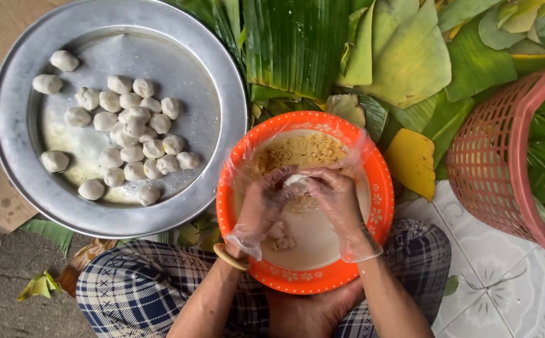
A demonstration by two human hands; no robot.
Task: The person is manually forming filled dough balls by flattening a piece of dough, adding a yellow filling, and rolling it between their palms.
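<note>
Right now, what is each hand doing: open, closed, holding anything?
Left hand: gloved, fingers curled onto a white dough lump over the orange bowl.
Right hand: gloved, closed on the same dough lump.

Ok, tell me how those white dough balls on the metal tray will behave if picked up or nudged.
The dough balls look soft and a bit lumpy, so they would probably dent under a pinch. The metal tray shines wet beneath them, so they may be slippery. Several touch each other and might stick together rather than roll away.

Both gloved hands (304, 200) pinch a dough ball (295, 180) over the orange bowl (373, 163)
</note>
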